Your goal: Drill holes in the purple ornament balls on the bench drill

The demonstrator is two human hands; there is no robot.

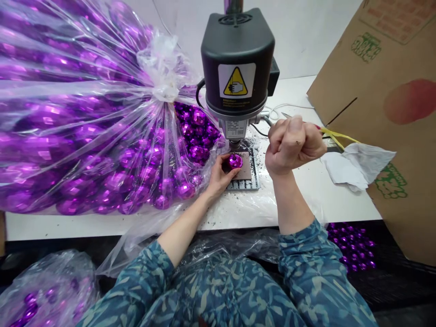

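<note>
My left hand (pixel 220 175) pinches a shiny purple faceted ball (pixel 235 161) between thumb and fingers. A small dark spot shows on top of the ball. Under it lies a flat light square board (pixel 244 164) on the slotted metal base (pixel 256 175) of a black bench drill press (pixel 238 59). The chuck (pixel 235 144) is just above and behind the ball; I cannot tell whether its tip touches it. Raised at the machine's right side, my right hand (pixel 294 145) is closed in a fist around the press lever (pixel 267 120), whose grip is hidden by the fingers.
A big clear bag (pixel 85 136) of purple balls, tied at its neck, covers the table's left. A cardboard box (pixel 381 113) stands right, near white paper (pixel 354 165) and yellow-handled scissors (pixel 335 136). Dark shavings surround the base. Another bag (pixel 51 290) sits lower left; more balls (pixel 352 247) lie lower right.
</note>
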